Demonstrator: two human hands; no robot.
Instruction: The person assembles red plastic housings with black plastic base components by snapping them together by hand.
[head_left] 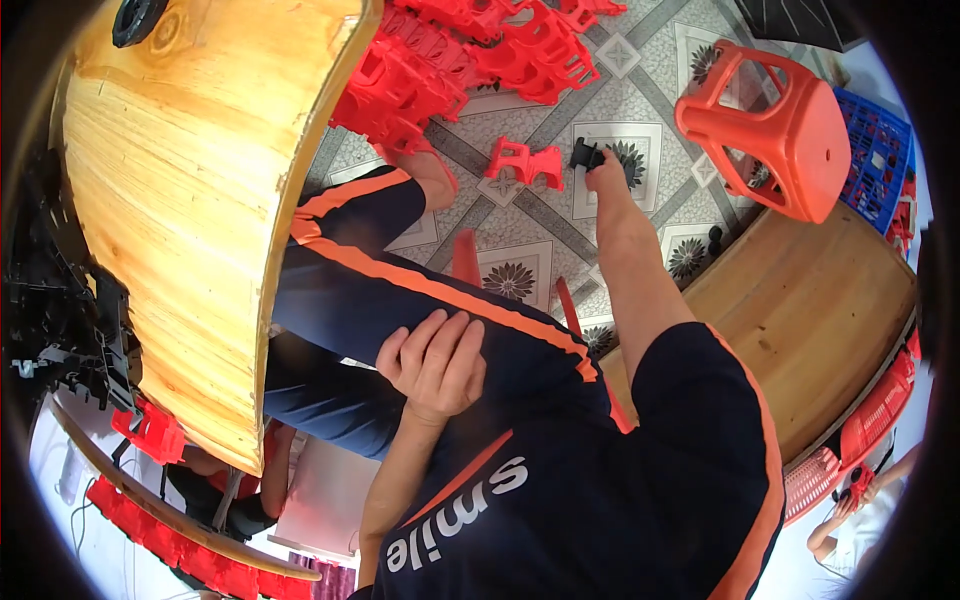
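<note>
At the end of my outstretched right arm, my right hand (pixel 606 176) is closed on a small black plastic part (pixel 585 153) above the tiled floor. Its thumb side shows; the other fingers are partly hidden. Just left of it, a red plastic part (pixel 526 163) with two flared ends lies on the floor, apart from the hand. My left hand (pixel 436 364) rests on my thigh, its fingers loosely bent over the dark trousers with nothing in them.
A large pile of red plastic parts (pixel 450 60) covers the floor at the back. A wooden table (pixel 200 200) stands on the left with a black ring (pixel 137 20) on it. On the right are an orange-red stool (pixel 800 130), a blue crate (pixel 875 150) and another wooden tabletop (pixel 810 320).
</note>
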